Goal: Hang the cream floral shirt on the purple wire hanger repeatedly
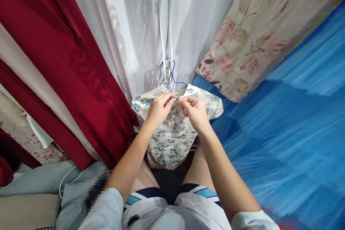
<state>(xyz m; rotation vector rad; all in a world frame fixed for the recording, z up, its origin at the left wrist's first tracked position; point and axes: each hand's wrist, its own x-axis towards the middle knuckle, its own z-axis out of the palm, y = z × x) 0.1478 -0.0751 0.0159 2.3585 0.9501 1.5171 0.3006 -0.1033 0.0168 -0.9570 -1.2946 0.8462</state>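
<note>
A short-sleeved blouse (172,143) with blue and yellowish flowers on a pale ground hangs in front of me on a purple hanger (173,75). At its front neckline my left hand (161,107) is closed in a pinch, thumb against forefinger. Close beside it, my right hand (194,109) also pinches at the neckline, fingertips nearly meeting those of the left. Something small and dark shows between the fingertips; its kind is too small to make out. Both hands cover part of the blouse's upper front.
White curtains (134,18) and pale hanging straps (169,25) are behind the hanger. Red drapes (72,61) fall at left. At right hang a floral cloth (250,36) and blue tulle (283,140). Grey cushions (40,179) with a white cable (64,179) lie at lower left.
</note>
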